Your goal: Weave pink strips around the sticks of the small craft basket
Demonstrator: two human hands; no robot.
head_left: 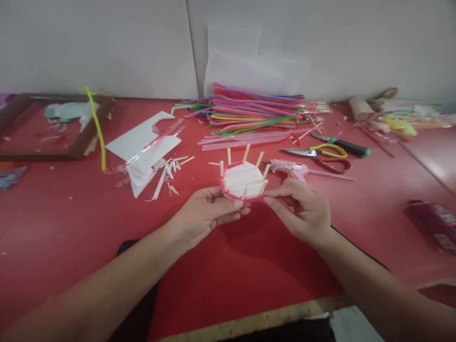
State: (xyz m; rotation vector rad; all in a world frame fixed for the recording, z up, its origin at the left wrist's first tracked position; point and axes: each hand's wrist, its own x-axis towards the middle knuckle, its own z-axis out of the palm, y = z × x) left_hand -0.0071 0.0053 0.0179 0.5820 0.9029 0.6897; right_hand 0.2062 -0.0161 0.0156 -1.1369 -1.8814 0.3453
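Between my hands is a small white disc [244, 179] with a pink pipe cleaner [231, 195] round its edge. Several short wooden sticks [246, 153] stand up around its rim. My left hand [210, 209] grips the disc's near left side, thumb on top and fingers beneath. The pipe cleaner's near right edge is pinched between thumb and forefinger of my right hand [302, 206]. Just behind the right hand lies a pink glue gun [287, 167] with a glue stick [331, 175] in its back.
Scissors [320, 153] and a dark-handled cutter [351, 147] lie at right, behind the glue gun. A pile of coloured pipe cleaners [252, 111] is at the back. Cut white board [142, 142] and scraps [167, 175] lie left. A wooden tray [42, 156] sits far left, a purple box [432, 221] far right.
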